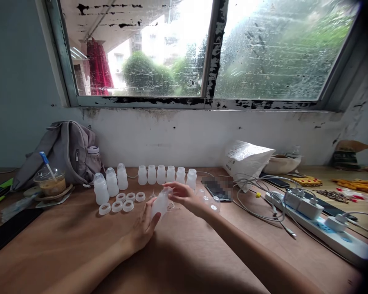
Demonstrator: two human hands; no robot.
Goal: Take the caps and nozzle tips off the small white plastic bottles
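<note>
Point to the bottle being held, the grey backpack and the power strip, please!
Held bottle (160,205): head view, on its frosted body.
Grey backpack (63,152): head view, on its front.
Power strip (321,225): head view, on its socketed top.

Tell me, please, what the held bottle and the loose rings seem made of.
Held bottle: probably plastic with a frosted finish, judging by its milky, cloudy body. Loose rings: likely smooth plastic, judging by their whitish, semi-translucent walls; silicone remains possible.
</note>
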